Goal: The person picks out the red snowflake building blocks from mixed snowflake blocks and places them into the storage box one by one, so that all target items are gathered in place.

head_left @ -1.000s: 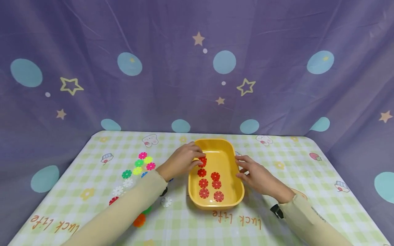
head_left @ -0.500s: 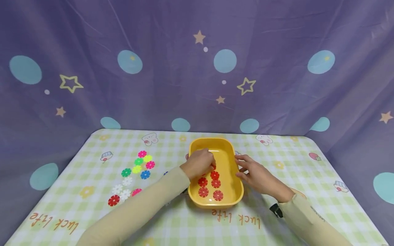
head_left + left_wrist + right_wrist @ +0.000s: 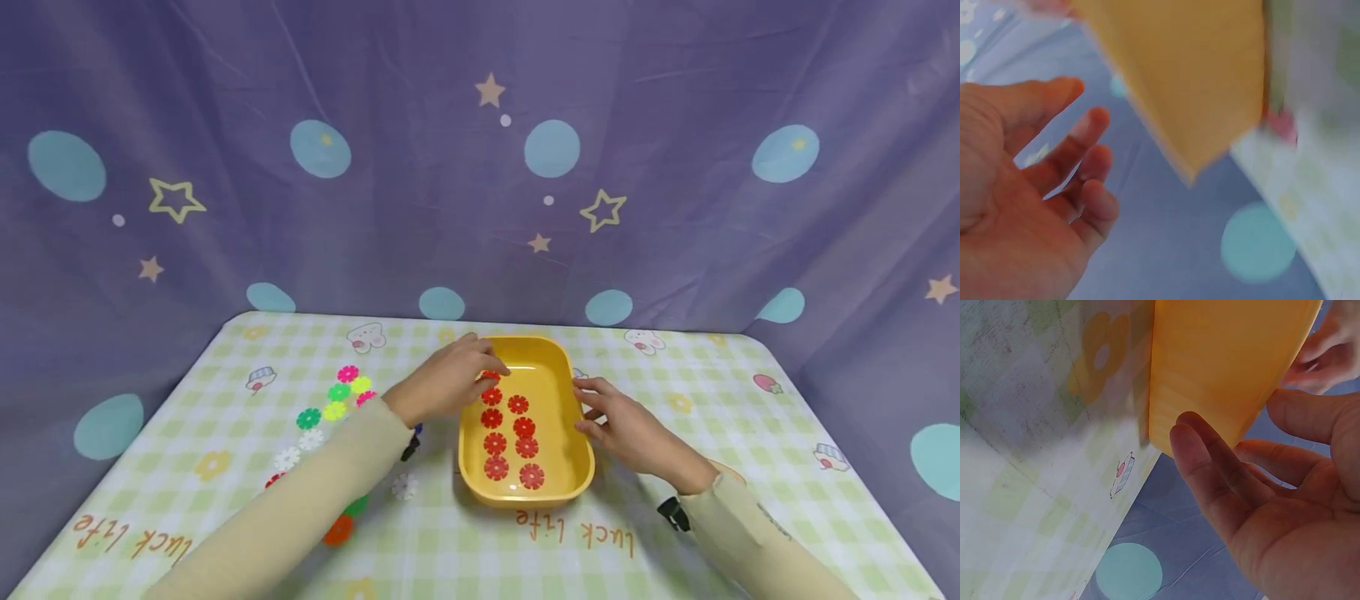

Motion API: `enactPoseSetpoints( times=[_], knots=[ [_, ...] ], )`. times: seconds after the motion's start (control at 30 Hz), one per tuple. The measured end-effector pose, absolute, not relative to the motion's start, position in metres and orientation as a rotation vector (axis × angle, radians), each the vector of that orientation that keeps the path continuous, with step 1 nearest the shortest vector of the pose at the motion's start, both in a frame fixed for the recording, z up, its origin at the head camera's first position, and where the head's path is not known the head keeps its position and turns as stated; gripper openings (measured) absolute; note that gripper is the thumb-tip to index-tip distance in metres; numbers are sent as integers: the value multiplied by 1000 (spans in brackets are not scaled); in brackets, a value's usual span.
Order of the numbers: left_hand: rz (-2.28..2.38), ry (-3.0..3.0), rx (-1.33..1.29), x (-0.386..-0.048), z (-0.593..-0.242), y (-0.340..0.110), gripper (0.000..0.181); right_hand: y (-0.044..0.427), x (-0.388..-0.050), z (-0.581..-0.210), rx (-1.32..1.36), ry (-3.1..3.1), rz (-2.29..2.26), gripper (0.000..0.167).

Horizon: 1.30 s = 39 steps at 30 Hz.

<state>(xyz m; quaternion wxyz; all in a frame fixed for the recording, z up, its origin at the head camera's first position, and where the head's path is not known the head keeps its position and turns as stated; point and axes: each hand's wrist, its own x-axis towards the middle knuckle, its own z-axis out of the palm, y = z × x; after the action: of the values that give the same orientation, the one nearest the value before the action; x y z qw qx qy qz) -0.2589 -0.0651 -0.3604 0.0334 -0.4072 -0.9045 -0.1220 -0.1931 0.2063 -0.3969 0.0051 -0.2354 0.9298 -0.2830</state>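
Note:
A yellow plastic tray (image 3: 555, 417) holds several red snowflake building discs (image 3: 493, 443) in two columns. My left hand (image 3: 448, 379) hovers over the tray's left rim near the far end, its fingertips above the topmost red disc (image 3: 490, 377). In the left wrist view its fingers (image 3: 1094, 125) are loosely bent and apart from the thumb, with nothing seen between them. My right hand (image 3: 630, 429) touches the tray's right side; in the right wrist view its fingers (image 3: 1191, 450) lie along the outer wall and the thumb is by the rim.
Loose discs lie left of the tray: green (image 3: 308, 418), white (image 3: 287, 458), pink (image 3: 348, 374), yellow (image 3: 335, 411) and orange (image 3: 338, 530), some partly behind the left sleeve. A checked cloth (image 3: 675, 533) covers the table; a purple curtain (image 3: 420, 208) hangs behind.
My left hand reached into the tray, then drew back to its left rim. A red disc now lies at the far end of the right column. The right hand stays at the tray's side.

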Motion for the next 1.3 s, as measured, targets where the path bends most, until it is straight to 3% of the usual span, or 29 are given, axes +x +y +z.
enactPoseSetpoints(
  times=[0.2, 0.4, 0.6, 0.83, 1.3],
  knots=[
    [-405, -2942, -1179, -229, -347, -137, 12, 206, -192, -398, -722, 2904, -879, 45],
    [-522, -3228, -1162, -186, -371, -210, 18, 207, -192, -397, -724, 2901, -866, 46],
    [-605, -3239, -1192, -162, -397, -240, 32, 209, -191, -396, -714, 2904, -863, 45],
    [-576, -3238, -1089, -156, -401, -252, 34, 207, -193, -398, -744, 2898, -880, 44],
    [-403, -3298, -587, -174, -407, -298, 31, 207, -193, -397, -772, 2899, -877, 46]
  ],
)
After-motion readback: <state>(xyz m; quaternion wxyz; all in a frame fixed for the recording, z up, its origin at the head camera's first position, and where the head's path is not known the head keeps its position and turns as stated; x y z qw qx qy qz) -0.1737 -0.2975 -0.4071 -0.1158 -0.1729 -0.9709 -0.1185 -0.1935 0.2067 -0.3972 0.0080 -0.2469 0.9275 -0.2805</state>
